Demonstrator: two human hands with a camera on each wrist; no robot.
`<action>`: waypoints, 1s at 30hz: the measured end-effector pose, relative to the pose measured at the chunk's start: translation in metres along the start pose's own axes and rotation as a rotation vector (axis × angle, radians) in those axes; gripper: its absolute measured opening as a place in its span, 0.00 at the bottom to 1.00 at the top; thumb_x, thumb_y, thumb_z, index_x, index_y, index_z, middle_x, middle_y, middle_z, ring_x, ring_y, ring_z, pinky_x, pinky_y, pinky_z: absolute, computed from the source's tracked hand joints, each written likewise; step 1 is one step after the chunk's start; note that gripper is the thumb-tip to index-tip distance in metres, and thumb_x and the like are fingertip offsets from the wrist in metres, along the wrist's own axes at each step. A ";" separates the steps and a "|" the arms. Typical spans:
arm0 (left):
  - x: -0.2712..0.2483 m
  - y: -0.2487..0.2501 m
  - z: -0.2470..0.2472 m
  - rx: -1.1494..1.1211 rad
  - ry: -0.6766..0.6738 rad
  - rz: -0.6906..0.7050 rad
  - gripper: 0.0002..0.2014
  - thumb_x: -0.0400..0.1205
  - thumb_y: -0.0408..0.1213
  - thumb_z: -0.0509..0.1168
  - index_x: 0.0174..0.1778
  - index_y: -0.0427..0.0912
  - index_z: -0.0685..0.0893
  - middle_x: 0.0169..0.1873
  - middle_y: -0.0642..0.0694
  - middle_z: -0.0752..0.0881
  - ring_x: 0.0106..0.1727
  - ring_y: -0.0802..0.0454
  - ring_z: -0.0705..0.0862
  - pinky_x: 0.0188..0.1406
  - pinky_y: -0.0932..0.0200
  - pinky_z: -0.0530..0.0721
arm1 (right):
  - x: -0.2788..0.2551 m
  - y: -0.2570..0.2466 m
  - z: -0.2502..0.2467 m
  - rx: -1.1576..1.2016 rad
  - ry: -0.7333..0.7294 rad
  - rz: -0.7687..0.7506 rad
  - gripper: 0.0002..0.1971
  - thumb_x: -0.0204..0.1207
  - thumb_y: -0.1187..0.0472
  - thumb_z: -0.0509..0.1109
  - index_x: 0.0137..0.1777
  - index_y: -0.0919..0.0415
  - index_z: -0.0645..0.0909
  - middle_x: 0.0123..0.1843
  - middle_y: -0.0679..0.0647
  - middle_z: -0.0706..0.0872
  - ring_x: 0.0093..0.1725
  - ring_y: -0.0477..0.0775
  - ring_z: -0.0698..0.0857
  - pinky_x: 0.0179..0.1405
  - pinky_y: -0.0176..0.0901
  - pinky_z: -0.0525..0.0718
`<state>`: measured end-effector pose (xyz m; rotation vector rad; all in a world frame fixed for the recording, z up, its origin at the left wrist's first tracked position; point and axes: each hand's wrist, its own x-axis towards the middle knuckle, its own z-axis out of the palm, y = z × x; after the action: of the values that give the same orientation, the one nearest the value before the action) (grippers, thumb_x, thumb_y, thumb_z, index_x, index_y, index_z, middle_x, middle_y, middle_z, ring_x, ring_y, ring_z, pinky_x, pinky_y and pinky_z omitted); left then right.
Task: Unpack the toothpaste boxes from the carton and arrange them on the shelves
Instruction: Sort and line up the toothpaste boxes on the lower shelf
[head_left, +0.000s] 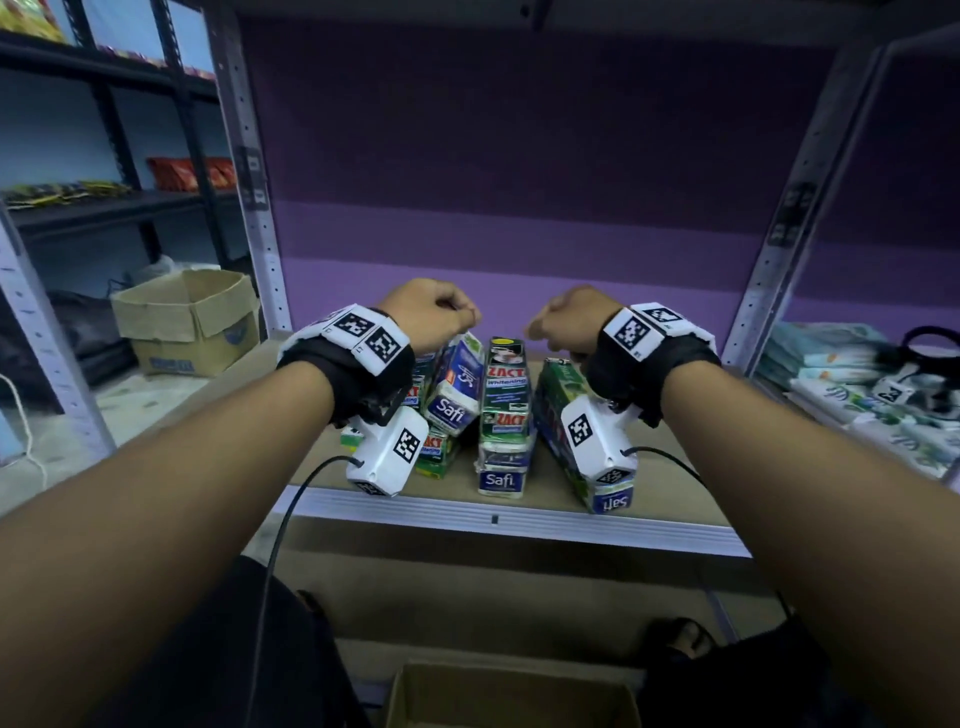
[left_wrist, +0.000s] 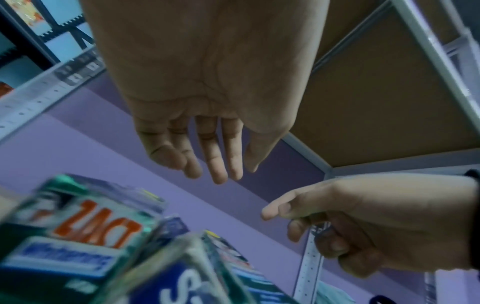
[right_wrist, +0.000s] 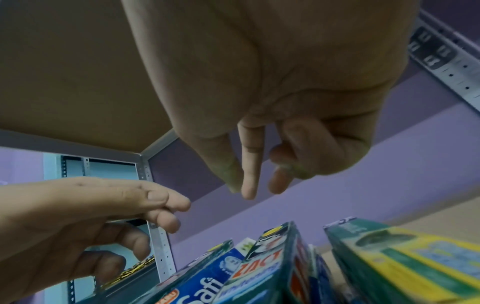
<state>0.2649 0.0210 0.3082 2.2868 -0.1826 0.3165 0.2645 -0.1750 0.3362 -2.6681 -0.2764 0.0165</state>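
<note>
Both grips held empty above the toothpaste boxes (head_left: 506, 410).
Left hand (head_left: 431, 312) and right hand (head_left: 566, 317) were kept loose-fingered, nothing gripped, near the shelf's (head_left: 519, 525) front edge.

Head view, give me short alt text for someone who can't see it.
Two empty hands, left hand and right hand, hover over leaning stacks of toothpaste boxes on a shelf with a purple back wall. An open carton sits below.

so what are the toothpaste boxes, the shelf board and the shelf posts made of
Toothpaste boxes: thin printed card, it seems, slightly glossy, with sharp folded edges.
Shelf board: matte brown pressed board or wood, flat and grainless; hard to say which.
Shelf posts: pale painted metal by the look, with rows of punched holes.
</note>
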 end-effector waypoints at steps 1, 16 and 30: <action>-0.001 0.005 0.003 0.015 -0.016 0.013 0.06 0.81 0.41 0.70 0.46 0.44 0.89 0.35 0.54 0.87 0.33 0.58 0.81 0.42 0.62 0.76 | -0.002 0.006 0.000 0.017 0.012 0.004 0.12 0.83 0.54 0.67 0.55 0.62 0.85 0.55 0.56 0.85 0.47 0.54 0.76 0.47 0.41 0.75; -0.030 0.003 0.063 0.213 -0.055 0.128 0.04 0.80 0.46 0.69 0.44 0.53 0.89 0.45 0.57 0.89 0.49 0.59 0.84 0.53 0.58 0.82 | -0.011 0.074 0.034 0.344 0.105 0.112 0.06 0.77 0.55 0.72 0.53 0.48 0.85 0.40 0.42 0.84 0.32 0.44 0.80 0.25 0.35 0.73; -0.037 -0.005 0.057 0.156 -0.042 0.166 0.03 0.82 0.46 0.68 0.45 0.55 0.87 0.47 0.60 0.86 0.46 0.64 0.83 0.49 0.59 0.82 | -0.013 0.075 0.045 0.441 0.078 0.146 0.11 0.73 0.55 0.77 0.56 0.49 0.85 0.45 0.53 0.85 0.41 0.54 0.85 0.45 0.52 0.90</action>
<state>0.2398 -0.0167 0.2574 2.4387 -0.3822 0.3797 0.2633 -0.2237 0.2622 -2.2380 -0.0439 0.0173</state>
